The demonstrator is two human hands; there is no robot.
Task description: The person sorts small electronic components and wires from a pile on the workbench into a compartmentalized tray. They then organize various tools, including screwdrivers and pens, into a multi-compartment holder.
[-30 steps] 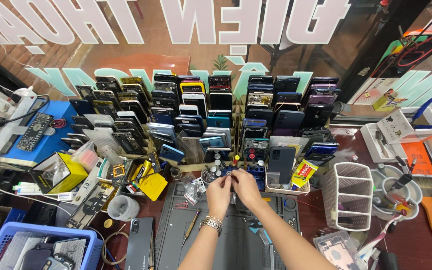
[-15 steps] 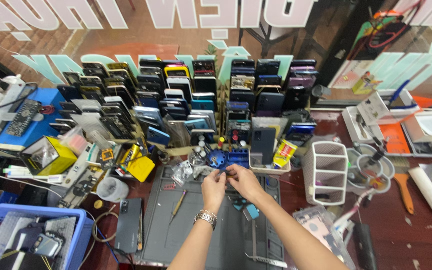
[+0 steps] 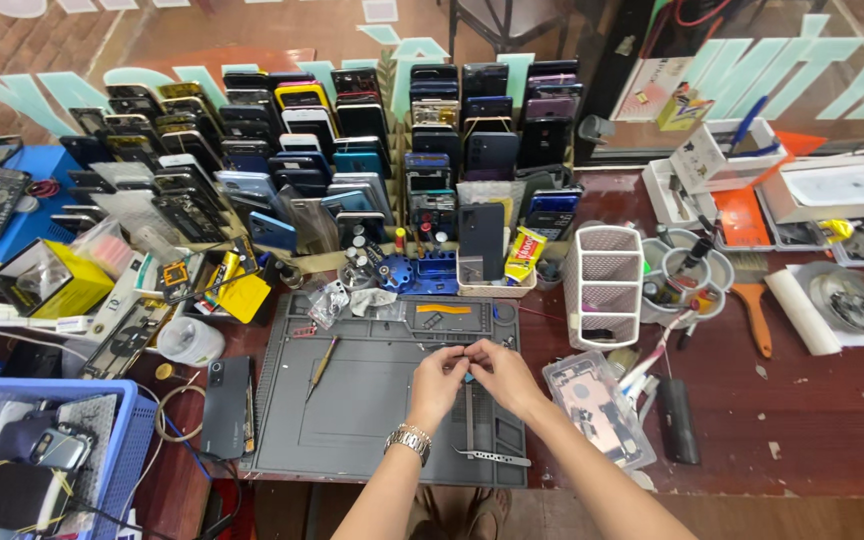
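- Head view shows your left hand and right hand meeting mid-frame over the grey work mat, fingertips pinched together on a small part too tiny to identify.
- Progress judgement: handling underway; nothing visibly assembled yet.
- Both wrists are bent, fingers curled; tweezers lie untouched below.

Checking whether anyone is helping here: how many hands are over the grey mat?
2. The left hand, with a wristwatch, and the right hand meet at the fingertips over the right half of the grey mat. No other hands show.
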